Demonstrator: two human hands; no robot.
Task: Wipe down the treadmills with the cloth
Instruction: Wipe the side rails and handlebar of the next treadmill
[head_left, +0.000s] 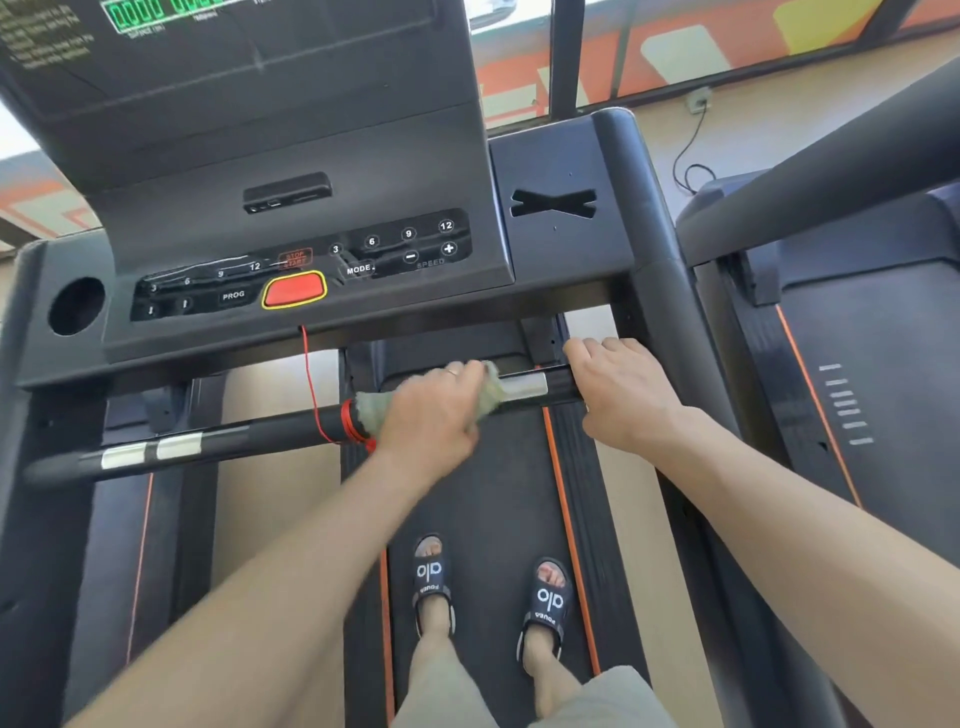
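Observation:
I stand on a black treadmill whose console (311, 270) carries speed buttons and a red stop button. A black front handlebar (260, 431) with silver pulse sensors runs across below the console. My left hand (436, 415) presses a pale green cloth (371, 408) around the bar's middle, with cloth showing on both sides of the hand. My right hand (623, 389) grips the bar's right end, beside a silver sensor (524, 387). A red safety cord (311, 384) hangs from the console and coils around the bar just left of the cloth.
A second treadmill (857, 338) stands close on the right, its handrail crossing the upper right corner. My feet in black sandals (431, 582) rest on the belt with orange side stripes. A round cup holder (77, 305) sits at the console's left. A power cable (685, 156) lies on the floor beyond.

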